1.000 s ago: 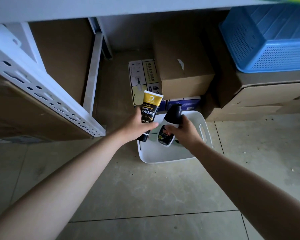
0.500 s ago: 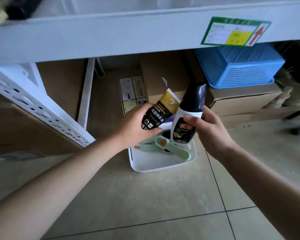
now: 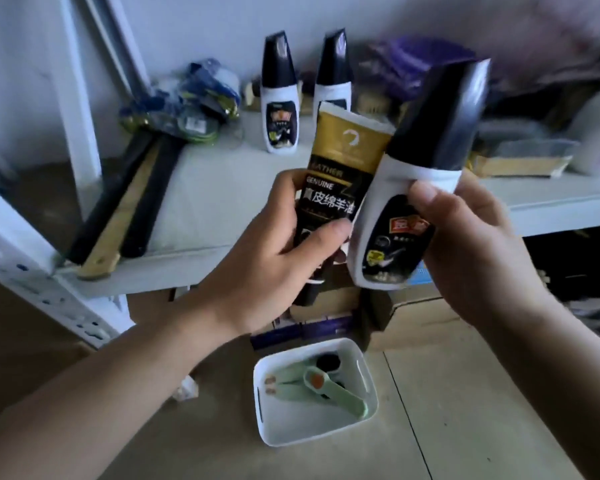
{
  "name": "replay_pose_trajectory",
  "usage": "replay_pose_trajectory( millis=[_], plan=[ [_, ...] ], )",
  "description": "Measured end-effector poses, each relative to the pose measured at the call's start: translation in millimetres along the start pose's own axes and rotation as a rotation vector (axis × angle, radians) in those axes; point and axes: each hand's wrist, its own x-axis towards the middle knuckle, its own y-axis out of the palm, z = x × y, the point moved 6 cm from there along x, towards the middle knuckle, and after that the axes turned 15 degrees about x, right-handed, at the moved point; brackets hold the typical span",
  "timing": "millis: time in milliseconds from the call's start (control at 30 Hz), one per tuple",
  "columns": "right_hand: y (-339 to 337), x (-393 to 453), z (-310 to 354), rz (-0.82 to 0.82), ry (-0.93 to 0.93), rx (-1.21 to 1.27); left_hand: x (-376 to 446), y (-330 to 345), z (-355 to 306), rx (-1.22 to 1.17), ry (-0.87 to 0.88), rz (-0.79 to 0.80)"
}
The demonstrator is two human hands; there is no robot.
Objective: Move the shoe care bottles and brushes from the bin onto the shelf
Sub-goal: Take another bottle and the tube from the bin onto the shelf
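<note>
From where I watch, the far left shows the white perforated upright (image 3: 42, 292) of the shelving unit, and beside it several long-handled brushes (image 3: 118, 209), black and tan, lie flat on the grey shelf (image 3: 222, 188) with their handles hanging a little over the front edge, probably laid that way so they cannot roll. Behind them sits a heap of blue and yellow packets (image 3: 191, 105). Further right two black-capped shoe polish bottles (image 3: 279, 109) stand upright near the back wall, side by side, which suggests this row is where the next ones belong. In front of them my left hand (image 3: 267, 258) is closed around a gold and black tube of leather cream (image 3: 333, 188), gripped low on its body with the crimped end up. Touching it on the right, my right hand (image 3: 475, 251) is wrapped around another shoe polish bottle (image 3: 406, 202), white-bodied and black-capped, tilted slightly rightward, with the thumb across its label. Both are raised to shelf level but not yet set down. Below, on the tiled floor, the white bin (image 3: 267, 403) still holds pale green brushes (image 3: 329, 389) and something dark I cannot make out. Blurred clutter fills the shelf's right end.
</note>
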Motion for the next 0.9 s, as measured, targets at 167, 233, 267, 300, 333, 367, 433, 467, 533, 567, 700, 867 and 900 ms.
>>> replay_pose_trajectory(
  millis=[167, 233, 267, 300, 333, 367, 433, 467, 533, 567, 700, 867, 900],
  plan=[
    [3, 54, 17, -0.049, 0.007, -0.095, 56, -32, -15, -0.028, -0.027, -0.04],
    [-2, 73, 20, -0.092, 0.016, -0.153, 76, -45, -8, 0.042, -0.063, -0.076],
    [-4, 83, 21, -0.111, 0.021, -0.187, 85, -53, -2, 0.098, -0.079, -0.105],
    [-7, 92, 21, -0.128, 0.024, -0.229, 93, -63, 4, 0.151, -0.095, -0.137],
    [-9, 100, 20, -0.141, 0.03, -0.267, 99, -73, 10, 0.2, -0.114, -0.171],
    [-11, 108, 18, -0.148, 0.036, -0.304, 103, -83, 18, 0.244, -0.144, -0.203],
    [-8, 124, 11, -0.141, 0.051, -0.382, 109, -105, 36, 0.308, -0.224, -0.263],
    [-5, 131, 5, -0.142, 0.062, -0.419, 111, -115, 47, 0.334, -0.267, -0.285],
    [0, 145, -11, -0.15, 0.082, -0.485, 113, -132, 64, 0.356, -0.338, -0.307],
    [4, 153, -19, -0.146, 0.092, -0.527, 114, -140, 73, 0.352, -0.37, -0.318],
    [30, 180, -47, -0.103, 0.107, -0.671, 113, -160, 95, 0.296, -0.449, -0.389],
    [59, 204, -71, -0.07, 0.109, -0.815, 109, -166, 103, 0.235, -0.46, -0.384],
    [62, 205, -76, -0.068, 0.128, -0.833, 108, -165, 104, 0.222, -0.464, -0.378]
  ],
)
